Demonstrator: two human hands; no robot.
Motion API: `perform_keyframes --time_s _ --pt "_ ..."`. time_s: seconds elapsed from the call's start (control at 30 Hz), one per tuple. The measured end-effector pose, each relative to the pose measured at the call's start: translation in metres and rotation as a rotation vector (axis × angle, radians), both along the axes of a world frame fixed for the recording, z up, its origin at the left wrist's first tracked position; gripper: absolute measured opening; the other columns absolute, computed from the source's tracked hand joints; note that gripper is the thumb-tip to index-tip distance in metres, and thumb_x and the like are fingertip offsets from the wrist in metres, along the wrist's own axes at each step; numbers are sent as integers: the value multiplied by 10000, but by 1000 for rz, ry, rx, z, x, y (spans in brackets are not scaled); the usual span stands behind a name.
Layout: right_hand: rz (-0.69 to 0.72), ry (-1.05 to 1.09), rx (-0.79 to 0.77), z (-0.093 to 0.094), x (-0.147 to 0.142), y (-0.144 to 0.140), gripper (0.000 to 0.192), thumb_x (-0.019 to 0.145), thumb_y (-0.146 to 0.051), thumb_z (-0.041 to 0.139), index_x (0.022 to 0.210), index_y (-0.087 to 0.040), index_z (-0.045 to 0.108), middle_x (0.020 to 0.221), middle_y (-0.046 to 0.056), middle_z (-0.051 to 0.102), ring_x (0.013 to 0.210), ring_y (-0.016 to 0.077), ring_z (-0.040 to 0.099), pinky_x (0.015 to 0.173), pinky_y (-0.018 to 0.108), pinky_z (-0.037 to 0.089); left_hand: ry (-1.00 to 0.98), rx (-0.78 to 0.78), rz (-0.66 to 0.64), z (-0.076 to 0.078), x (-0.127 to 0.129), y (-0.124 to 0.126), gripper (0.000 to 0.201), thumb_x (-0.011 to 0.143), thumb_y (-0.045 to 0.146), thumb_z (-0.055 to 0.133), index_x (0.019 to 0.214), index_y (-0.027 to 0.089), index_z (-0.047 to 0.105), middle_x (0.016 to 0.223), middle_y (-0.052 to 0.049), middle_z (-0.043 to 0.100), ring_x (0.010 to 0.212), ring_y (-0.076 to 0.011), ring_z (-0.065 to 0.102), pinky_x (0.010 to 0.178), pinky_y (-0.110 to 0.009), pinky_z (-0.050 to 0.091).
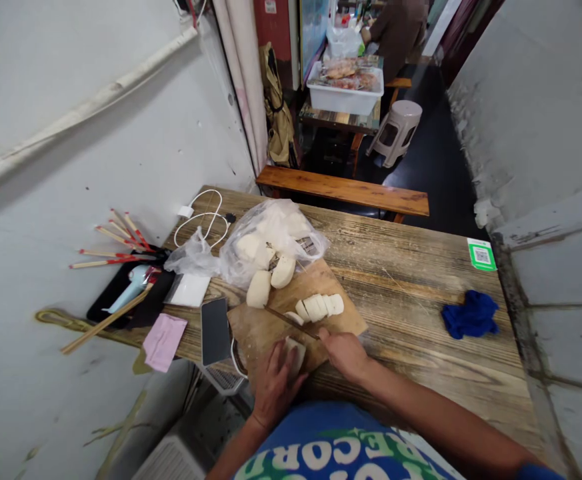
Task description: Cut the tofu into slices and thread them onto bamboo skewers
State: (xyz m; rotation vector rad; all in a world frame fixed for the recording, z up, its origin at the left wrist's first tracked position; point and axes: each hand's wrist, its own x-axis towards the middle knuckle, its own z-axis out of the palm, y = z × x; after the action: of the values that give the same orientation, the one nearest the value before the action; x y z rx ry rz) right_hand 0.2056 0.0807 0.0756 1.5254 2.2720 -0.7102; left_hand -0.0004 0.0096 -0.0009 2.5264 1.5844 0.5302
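My left hand (275, 385) presses a white steamed bun (295, 351) onto the wooden cutting board (261, 330) at its near edge. My right hand (343, 353) grips the handle of a knife (291, 320) whose blade lies across the board just beyond that bun. A row of cut white slices (319, 307) sits on the board's right part. Two whole buns (271, 280) rest at the board's far left corner, next to a clear plastic bag (271, 237) holding more buns.
The board lies on a worn wooden table (411, 300). A dark phone (215, 330), pink cloth (163, 341), white charger cable (201, 217) and chopsticks (115, 247) sit left. A blue rag (471, 315) lies right. A bench (343, 189), a stool (398, 130) and a person are beyond.
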Motion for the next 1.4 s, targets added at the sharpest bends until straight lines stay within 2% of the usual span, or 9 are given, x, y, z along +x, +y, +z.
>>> perform_keyframes --time_s 0.17,0.37,0.57,0.8,1.07,1.4 --pt "52 19 74 18 11 -11 201 868 -111 385 1007 -141 528 787 57 670 675 191 647 536 230 421 -65 25 48 -5 -7 -16 465 743 281 619 1164 154 467 1148 -158 528 1087 -271 512 865 -422 482" --pt "120 18 86 37 27 -45 261 755 -25 458 953 -164 553 760 40 656 606 172 632 474 215 371 -64 156 69 -4 6 -2 432 758 309 600 1137 149 471 1081 -151 557 1000 -263 556 787 -408 522" --pt "123 6 137 31 44 -68 207 733 -39 508 867 -183 572 719 33 651 564 170 607 451 225 319 -27 181 12 -8 11 2 390 740 279 620 1072 113 499 983 -149 598 1021 -278 551 801 -401 521" --pt "148 -38 210 31 49 -69 219 715 -14 529 826 -197 573 666 14 642 504 160 595 417 246 229 -52 123 46 -17 11 -3 356 768 226 564 1101 131 480 1018 -145 583 1023 -263 555 812 -396 526" --pt "146 -74 157 32 53 -68 258 715 1 500 860 -196 581 683 11 651 519 163 610 411 231 255 -53 88 13 -21 7 -1 435 759 241 586 1152 126 440 1131 -172 517 1109 -283 488 855 -402 509" --pt "132 -118 149 29 55 -69 268 735 -4 468 865 -210 582 684 13 659 510 153 605 428 208 305 -126 -37 -12 -13 8 8 393 775 221 546 1152 182 442 1141 -138 524 1086 -251 514 858 -407 512"
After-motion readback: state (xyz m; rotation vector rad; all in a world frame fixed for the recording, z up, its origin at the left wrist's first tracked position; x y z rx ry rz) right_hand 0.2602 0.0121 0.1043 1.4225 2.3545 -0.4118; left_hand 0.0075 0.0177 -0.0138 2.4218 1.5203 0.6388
